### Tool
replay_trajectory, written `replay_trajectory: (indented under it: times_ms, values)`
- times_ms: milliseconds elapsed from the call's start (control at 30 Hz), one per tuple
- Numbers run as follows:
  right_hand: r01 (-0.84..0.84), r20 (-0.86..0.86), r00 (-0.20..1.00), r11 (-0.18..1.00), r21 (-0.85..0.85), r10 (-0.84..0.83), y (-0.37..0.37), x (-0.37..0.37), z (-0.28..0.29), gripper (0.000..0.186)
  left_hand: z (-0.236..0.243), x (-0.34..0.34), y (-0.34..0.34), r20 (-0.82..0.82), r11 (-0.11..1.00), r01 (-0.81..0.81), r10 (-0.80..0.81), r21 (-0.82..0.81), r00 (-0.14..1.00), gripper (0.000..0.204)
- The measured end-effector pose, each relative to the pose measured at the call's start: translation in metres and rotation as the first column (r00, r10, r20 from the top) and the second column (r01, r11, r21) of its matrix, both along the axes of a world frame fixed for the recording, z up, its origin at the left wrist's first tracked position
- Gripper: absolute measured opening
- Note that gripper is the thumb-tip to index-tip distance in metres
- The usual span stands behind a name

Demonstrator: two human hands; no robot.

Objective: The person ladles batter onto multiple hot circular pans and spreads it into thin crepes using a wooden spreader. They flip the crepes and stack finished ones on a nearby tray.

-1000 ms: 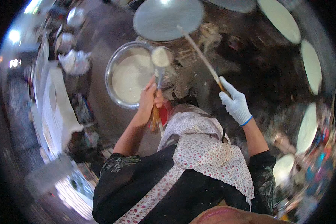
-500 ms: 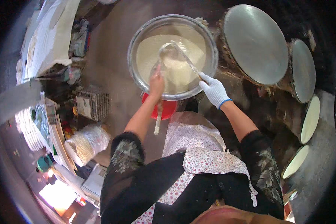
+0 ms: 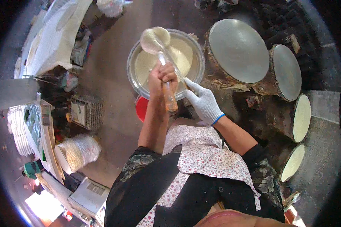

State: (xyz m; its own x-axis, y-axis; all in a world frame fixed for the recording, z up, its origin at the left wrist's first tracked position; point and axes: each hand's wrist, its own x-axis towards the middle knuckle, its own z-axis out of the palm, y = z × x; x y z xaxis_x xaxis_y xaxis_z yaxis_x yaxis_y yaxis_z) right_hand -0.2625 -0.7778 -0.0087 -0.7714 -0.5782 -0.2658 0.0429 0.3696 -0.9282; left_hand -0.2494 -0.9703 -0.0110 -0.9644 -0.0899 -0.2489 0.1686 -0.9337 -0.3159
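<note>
Ladle nearer basin's rim, bowl beyond clenched left fingers, stick in right fingers

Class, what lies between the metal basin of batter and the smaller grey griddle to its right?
In the head view, the large round grey griddle lies between the metal basin and the smaller grey griddle.

I look steeply down from the wearer's head through a wide fisheye, close above the floral apron, the metal basin farther off.
</note>
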Motion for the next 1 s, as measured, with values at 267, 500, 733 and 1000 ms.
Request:
replay_trajectory:
  times_ms: [267,500,733,1000]
  values:
    - [0.0,-0.271,0.962,0.995,-0.099,-0.027,0.0,-0.003,0.113,0.047,0.176,0.012,0.0,-0.316,0.98,0.025,-0.087,-0.196,0.945,0.028]
    - [-0.025,-0.484,0.871,0.978,-0.209,-0.081,0.007,-0.004,0.111,0.051,0.122,0.053,-0.011,0.056,0.932,-0.003,0.025,-0.361,0.998,0.024]
    - [-0.066,-0.284,0.959,0.961,-0.269,-0.014,0.021,-0.033,0.074,0.052,0.069,0.067,-0.029,0.183,0.999,0.048,-0.047,-0.004,0.982,0.014]
    - [0.225,-0.031,0.968,0.913,-0.34,-0.25,0.083,-0.077,0.047,0.051,0.054,0.009,-0.06,0.284,0.918,-0.054,0.177,-0.393,0.942,0.038]
